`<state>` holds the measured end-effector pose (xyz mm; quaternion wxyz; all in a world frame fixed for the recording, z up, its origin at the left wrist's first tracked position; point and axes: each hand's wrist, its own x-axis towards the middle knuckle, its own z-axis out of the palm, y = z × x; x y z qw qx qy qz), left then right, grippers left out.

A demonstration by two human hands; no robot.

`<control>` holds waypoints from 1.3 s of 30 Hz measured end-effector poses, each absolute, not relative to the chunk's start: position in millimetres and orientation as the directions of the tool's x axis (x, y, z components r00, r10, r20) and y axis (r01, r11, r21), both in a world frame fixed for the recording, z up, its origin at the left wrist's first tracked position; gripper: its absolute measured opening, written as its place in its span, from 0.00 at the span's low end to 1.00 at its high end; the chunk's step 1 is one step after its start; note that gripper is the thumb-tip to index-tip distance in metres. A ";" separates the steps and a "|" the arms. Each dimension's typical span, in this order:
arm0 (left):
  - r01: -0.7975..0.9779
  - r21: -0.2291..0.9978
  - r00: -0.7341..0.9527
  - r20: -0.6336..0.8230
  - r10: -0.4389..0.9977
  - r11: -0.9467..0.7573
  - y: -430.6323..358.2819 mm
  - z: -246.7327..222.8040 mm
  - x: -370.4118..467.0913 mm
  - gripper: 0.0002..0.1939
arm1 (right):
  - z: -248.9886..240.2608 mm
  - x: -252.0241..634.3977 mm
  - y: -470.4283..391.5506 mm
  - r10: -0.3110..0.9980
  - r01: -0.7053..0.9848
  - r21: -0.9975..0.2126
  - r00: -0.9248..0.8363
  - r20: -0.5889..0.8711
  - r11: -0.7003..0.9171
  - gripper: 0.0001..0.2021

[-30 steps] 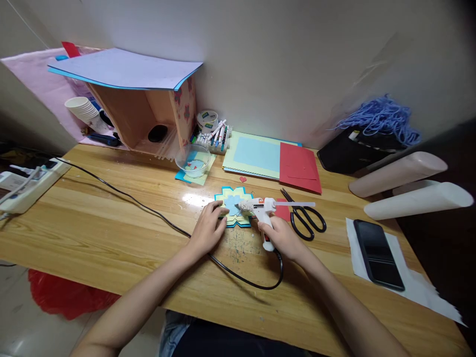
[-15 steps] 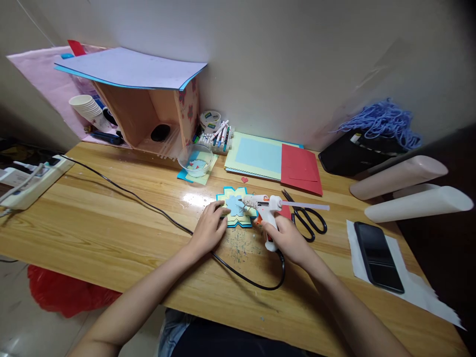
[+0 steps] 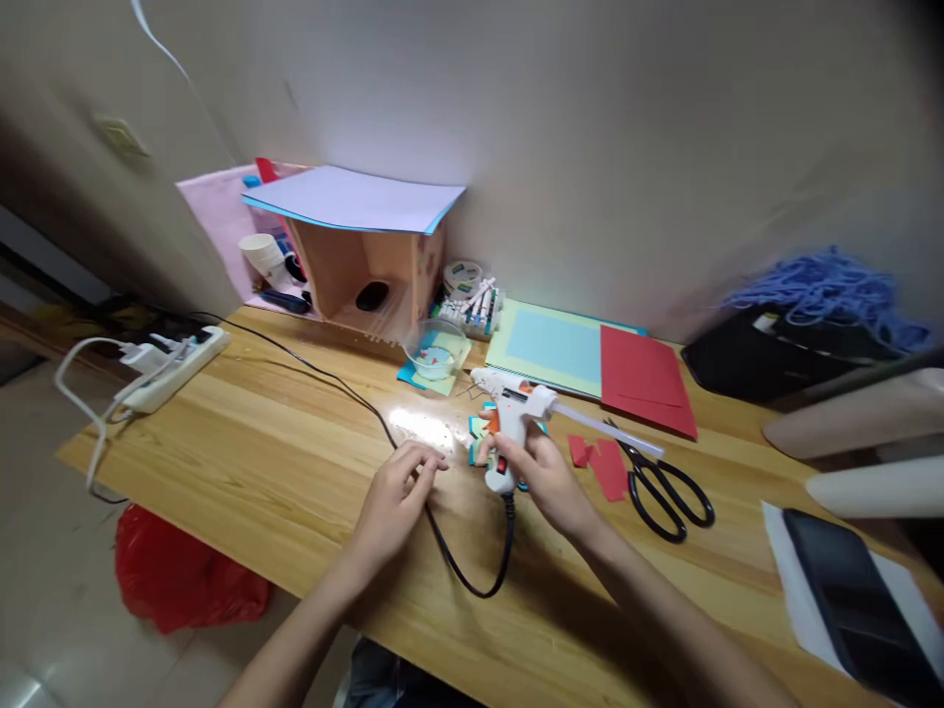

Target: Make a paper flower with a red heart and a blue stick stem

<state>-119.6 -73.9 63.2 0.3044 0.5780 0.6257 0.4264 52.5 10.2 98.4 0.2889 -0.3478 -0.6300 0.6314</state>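
The right hand (image 3: 546, 480) grasps the glue gun (image 3: 511, 418) by its handle, nozzle pointing left — a clear glue stick (image 3: 609, 430) projects from the rear. The layered paper cut-out (image 3: 476, 430) lies on the table (image 3: 310, 472), partly hidden behind the gun. The left hand (image 3: 394, 500) is near the cut-out, fingers half curled; whether it holds anything cannot be determined. Scissors (image 3: 660, 495) lie beside red scraps (image 3: 609, 470).

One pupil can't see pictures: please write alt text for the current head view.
A person's right grip holds a white glue gun, partly hiding paper cut-outs on a wooden table. The left grip is nearby; black scissors and red paper pieces lie to the right.
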 end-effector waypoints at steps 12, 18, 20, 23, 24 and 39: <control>0.550 0.786 -0.647 0.187 0.739 0.283 -101.1 38.4 -239.2 0.14 | 46.0 -165.0 25.1 0.725 0.330 -0.872 -0.687 0.041 0.362 0.16; 0.594 0.752 -0.622 0.205 0.756 0.285 -85.2 4.4 -254.9 0.11 | 22.6 -199.5 30.1 0.723 0.430 -0.818 -0.690 -0.026 0.382 0.20; 0.609 0.736 -0.617 0.203 0.761 0.296 -82.3 2.7 -250.7 0.09 | 24.2 -199.4 27.9 0.714 0.443 -0.805 -0.700 -0.035 0.395 0.20; 0.668 0.653 -0.618 0.220 0.755 0.357 -81.8 9.7 -242.0 0.09 | 34.2 -183.4 23.5 0.684 0.451 -0.779 -0.729 -0.039 0.435 0.20; 0.691 0.613 -0.622 0.236 0.746 0.382 -82.3 13.9 -238.5 0.09 | 38.9 -171.9 23.7 0.673 0.450 -0.770 -0.739 -0.036 0.453 0.19; 0.748 0.663 -0.105 0.177 0.979 -0.039 -2.3 34.4 -123.1 0.08 | 34.8 79.7 153.7 0.956 0.868 -0.448 -0.281 -0.082 0.217 0.09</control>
